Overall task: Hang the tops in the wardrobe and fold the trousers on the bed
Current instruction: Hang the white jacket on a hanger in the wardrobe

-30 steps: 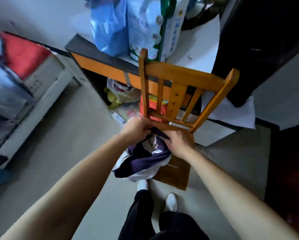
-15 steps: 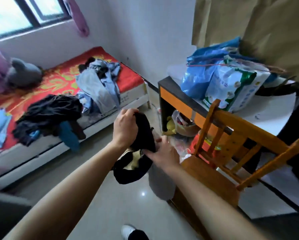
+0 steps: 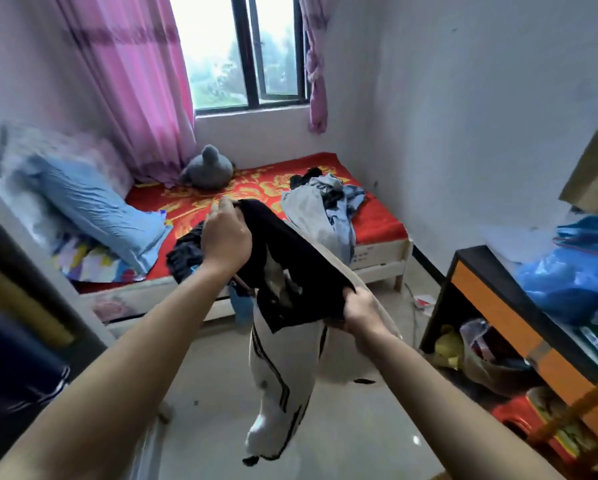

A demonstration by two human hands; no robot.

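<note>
I see left hand (image 3: 226, 237) gripping black-and-white fabric garment (image 3: 283, 299) high | right hand (image 3: 361, 311) clutching its lower edge, hands apart | red floral bed (image 3: 377, 216) beyond

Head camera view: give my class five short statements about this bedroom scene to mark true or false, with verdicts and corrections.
1. The left hand and the right hand both grip the black and white garment. True.
2. A grey stuffed toy sits on the bed by the window. True.
3. The garment lies flat on the bed. False: it hangs between the hands, above the floor.
4. The curtain is green. False: it is pink.
5. A pile of clothes lies on the bed. True.
</note>
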